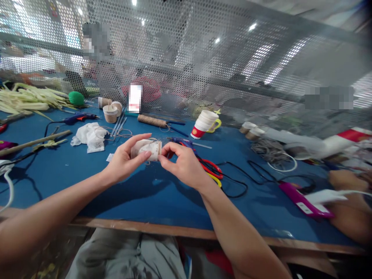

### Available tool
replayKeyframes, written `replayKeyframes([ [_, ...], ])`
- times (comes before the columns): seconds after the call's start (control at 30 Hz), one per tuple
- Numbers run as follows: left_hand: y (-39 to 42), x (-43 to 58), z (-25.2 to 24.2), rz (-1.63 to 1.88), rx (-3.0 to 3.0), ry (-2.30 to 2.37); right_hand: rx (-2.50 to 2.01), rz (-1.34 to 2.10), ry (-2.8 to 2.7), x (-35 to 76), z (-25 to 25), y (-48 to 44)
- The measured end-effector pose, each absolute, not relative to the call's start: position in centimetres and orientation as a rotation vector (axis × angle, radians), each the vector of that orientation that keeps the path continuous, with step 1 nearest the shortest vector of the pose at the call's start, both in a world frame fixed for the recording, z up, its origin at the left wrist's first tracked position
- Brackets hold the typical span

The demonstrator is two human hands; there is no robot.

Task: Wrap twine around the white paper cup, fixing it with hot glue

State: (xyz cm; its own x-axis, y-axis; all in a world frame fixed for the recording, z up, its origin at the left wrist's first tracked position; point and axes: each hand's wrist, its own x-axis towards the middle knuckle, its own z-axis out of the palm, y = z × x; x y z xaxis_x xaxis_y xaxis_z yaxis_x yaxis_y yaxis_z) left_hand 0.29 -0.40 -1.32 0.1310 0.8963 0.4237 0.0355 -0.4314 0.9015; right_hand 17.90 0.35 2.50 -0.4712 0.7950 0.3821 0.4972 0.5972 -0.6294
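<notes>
Closest, at the bottom: grey trousers (124, 255), under the wooden edge of a blue table (162, 205). Above the table's middle, a small whitish cup (145, 146) with a tan band at its right end, held sideways between two bare hands. Left hand (126, 157) curled around the cup's left side, thumb along the front; right hand (181, 161) pinching the banded end between thumb and fingertips. Just behind the right hand, a blue tool (186, 142), partly hidden; beside the wrist, red and yellow handles (213, 164). Farther back, left to right: crumpled white cloth (91, 135), small brown-banded cups (110, 116), a twine spool (152, 121), stacked paper cups (203, 124). At far right, a purple power strip (300, 201) beside another person's arm (348, 209).
</notes>
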Motion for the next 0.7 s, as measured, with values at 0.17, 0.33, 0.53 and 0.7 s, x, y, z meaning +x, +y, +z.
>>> replayKeyframes([
  [0.17,0.1,0.0,-0.9,1.328,1.329,0.731,-0.906,0.4,-2.248,18.3,2.5,0.4],
  [0.33,0.5,-0.1,-0.8,1.223,1.326,0.744,-0.876,0.335,-2.345,18.8,3.1,0.5],
  [0.53,-0.2,0.1,-0.9,1.204,1.949,0.906,-1.012,0.408,-2.069,19.9,4.0,1.1],
  [0.7,-0.4,0.4,-0.9,1.186,2.134,0.854,-0.902,0.71,-2.101,19.2,3.4,1.1],
])
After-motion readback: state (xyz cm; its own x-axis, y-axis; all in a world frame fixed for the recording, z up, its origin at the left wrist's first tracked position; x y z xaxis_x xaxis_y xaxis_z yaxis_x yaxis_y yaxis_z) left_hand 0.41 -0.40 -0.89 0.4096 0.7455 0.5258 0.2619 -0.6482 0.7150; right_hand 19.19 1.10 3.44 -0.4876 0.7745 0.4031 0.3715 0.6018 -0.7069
